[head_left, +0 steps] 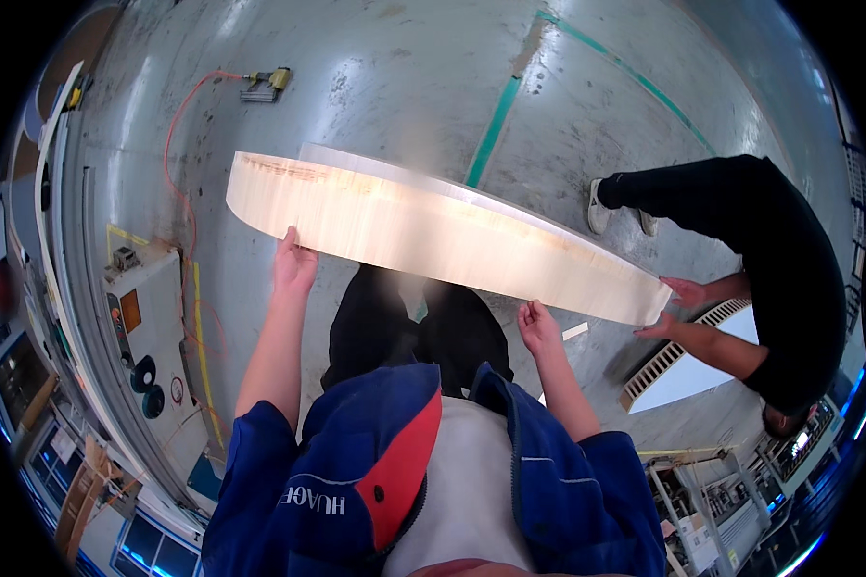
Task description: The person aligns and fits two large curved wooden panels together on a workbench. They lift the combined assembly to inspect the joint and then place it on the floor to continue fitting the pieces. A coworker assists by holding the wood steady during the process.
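While the left hand (293, 262) curls its fingers (289, 238) up against the near long edge of the pale, thin, long wooden veneer panel (433, 236), clasping it close to the left end, the right hand (539, 327) sits at the same near edge further along, fingers (531, 310) pressed up to the wood, though whether they wrap under it I cannot tell. Both hands are touching the panel, and it lies straight ahead of them, held up off the grey concrete floor (404, 77). Its long axis runs left to right, dipping toward the right. At that far right end a co-worker's hands (678, 306) in black sleeves take the tip, so the left hand alone carries the left end. Beyond, an orange hose (178, 144) trails to a yellow air tool (267, 83) on the floor.
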The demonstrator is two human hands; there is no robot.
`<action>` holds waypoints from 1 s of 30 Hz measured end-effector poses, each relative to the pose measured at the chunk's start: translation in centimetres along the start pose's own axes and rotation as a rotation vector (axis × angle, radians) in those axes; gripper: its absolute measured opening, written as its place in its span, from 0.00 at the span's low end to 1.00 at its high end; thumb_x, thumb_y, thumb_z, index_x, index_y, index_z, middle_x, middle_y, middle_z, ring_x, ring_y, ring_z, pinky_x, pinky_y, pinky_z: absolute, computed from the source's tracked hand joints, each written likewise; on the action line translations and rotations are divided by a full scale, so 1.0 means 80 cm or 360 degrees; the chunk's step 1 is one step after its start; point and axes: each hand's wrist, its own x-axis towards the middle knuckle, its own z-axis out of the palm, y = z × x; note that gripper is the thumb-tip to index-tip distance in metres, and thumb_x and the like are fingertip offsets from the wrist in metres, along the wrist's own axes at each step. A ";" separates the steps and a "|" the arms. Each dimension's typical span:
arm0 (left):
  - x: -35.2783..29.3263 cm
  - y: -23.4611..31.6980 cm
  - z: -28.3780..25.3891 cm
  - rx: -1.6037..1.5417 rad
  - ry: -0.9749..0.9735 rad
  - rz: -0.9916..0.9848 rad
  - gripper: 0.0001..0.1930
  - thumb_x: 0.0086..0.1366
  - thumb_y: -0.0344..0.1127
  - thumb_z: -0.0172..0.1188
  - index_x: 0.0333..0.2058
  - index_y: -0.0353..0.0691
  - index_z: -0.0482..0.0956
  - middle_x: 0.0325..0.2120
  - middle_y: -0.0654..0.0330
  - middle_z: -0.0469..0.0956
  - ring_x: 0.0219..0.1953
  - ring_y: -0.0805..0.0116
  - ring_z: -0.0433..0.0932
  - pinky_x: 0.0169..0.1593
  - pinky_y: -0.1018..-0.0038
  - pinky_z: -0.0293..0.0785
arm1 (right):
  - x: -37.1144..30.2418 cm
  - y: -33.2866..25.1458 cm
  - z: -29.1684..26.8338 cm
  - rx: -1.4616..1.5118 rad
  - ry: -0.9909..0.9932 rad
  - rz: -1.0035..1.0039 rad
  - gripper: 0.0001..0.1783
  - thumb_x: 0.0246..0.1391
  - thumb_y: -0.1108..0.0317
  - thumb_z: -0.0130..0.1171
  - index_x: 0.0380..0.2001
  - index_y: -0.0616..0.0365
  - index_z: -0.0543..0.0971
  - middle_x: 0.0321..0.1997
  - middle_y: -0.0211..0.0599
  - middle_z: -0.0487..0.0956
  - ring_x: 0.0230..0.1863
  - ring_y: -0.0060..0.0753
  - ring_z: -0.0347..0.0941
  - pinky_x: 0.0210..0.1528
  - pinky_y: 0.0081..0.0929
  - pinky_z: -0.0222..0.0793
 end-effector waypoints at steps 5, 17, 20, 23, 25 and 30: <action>0.052 -0.014 -0.033 0.0035 0.0063 -0.0125 0.18 0.69 0.29 0.50 0.56 0.39 0.62 0.52 0.56 0.70 0.56 0.61 0.70 0.60 0.63 0.70 | -0.021 -0.002 0.022 -0.0573 0.0241 -0.0058 0.06 0.59 0.69 0.58 0.36 0.59 0.74 0.35 0.33 0.75 0.37 0.30 0.74 0.40 0.25 0.75; 0.155 -0.061 -0.065 -0.0060 -0.0049 -0.0527 0.17 0.69 0.29 0.50 0.55 0.43 0.63 0.53 0.59 0.69 0.56 0.64 0.70 0.62 0.63 0.67 | -0.109 0.138 0.276 -0.2615 -0.0212 -0.1494 0.19 0.51 0.67 0.64 0.47 0.59 0.77 0.40 0.44 0.80 0.43 0.41 0.77 0.49 0.34 0.71; 0.170 -0.067 -0.062 -0.0031 -0.0015 -0.0611 0.17 0.70 0.30 0.50 0.55 0.44 0.63 0.52 0.60 0.69 0.55 0.64 0.70 0.61 0.63 0.67 | -0.075 0.147 0.324 -0.2964 -0.0461 -0.1750 0.29 0.45 0.64 0.68 0.53 0.55 0.73 0.52 0.47 0.74 0.56 0.49 0.69 0.59 0.41 0.63; 0.189 -0.078 -0.071 0.0007 -0.0015 -0.0649 0.17 0.70 0.30 0.50 0.55 0.43 0.62 0.51 0.59 0.70 0.54 0.63 0.71 0.61 0.63 0.68 | -0.042 0.146 0.356 -0.3403 -0.0563 -0.1840 0.41 0.39 0.60 0.72 0.59 0.51 0.67 0.62 0.47 0.65 0.65 0.54 0.57 0.67 0.47 0.52; 0.201 -0.083 -0.078 0.0044 -0.0033 -0.0689 0.17 0.69 0.30 0.51 0.55 0.42 0.62 0.51 0.58 0.70 0.54 0.63 0.71 0.61 0.63 0.68 | -0.030 0.144 0.368 -0.3655 -0.0544 -0.1808 0.48 0.36 0.56 0.74 0.62 0.49 0.63 0.67 0.47 0.59 0.69 0.56 0.51 0.70 0.49 0.45; 0.221 -0.094 -0.089 -0.0004 -0.0067 -0.0762 0.16 0.67 0.30 0.53 0.53 0.37 0.65 0.52 0.57 0.71 0.56 0.62 0.69 0.63 0.62 0.63 | -0.012 0.128 0.370 -0.3955 -0.0528 -0.1708 0.57 0.30 0.49 0.75 0.65 0.46 0.59 0.69 0.47 0.55 0.71 0.62 0.45 0.73 0.51 0.37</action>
